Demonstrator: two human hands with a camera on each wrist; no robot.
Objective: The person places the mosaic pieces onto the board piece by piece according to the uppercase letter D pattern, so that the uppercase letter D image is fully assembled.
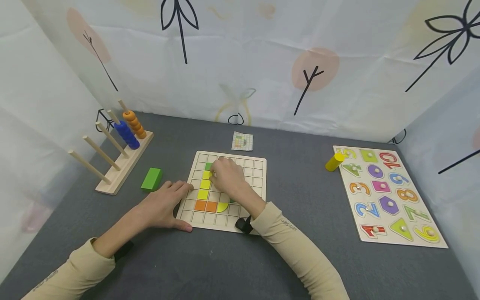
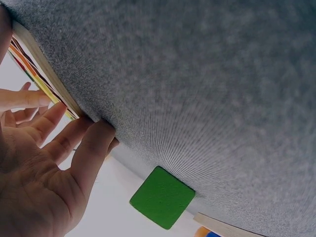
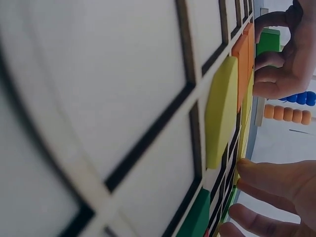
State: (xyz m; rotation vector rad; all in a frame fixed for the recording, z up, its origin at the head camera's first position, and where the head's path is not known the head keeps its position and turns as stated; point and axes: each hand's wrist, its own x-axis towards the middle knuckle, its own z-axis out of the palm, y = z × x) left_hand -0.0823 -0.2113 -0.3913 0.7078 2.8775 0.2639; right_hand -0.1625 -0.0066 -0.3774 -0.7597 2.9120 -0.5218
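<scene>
The grid board (image 1: 258,166) is lying mid-bench (image 1: 292,266), the peg rack (image 1: 120,166) sitting left, the number puzzle (image 1: 390,196) lying right.

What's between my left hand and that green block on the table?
Nothing visible: only bare grey table lies between the left hand, whose fingers rest on the grid board's left edge, and the green block.

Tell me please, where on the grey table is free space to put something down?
Bare felt lies between the grid board and the number puzzle, and along the near edge. Crowded: left side, around the green block, peg rack and left hand.
</scene>
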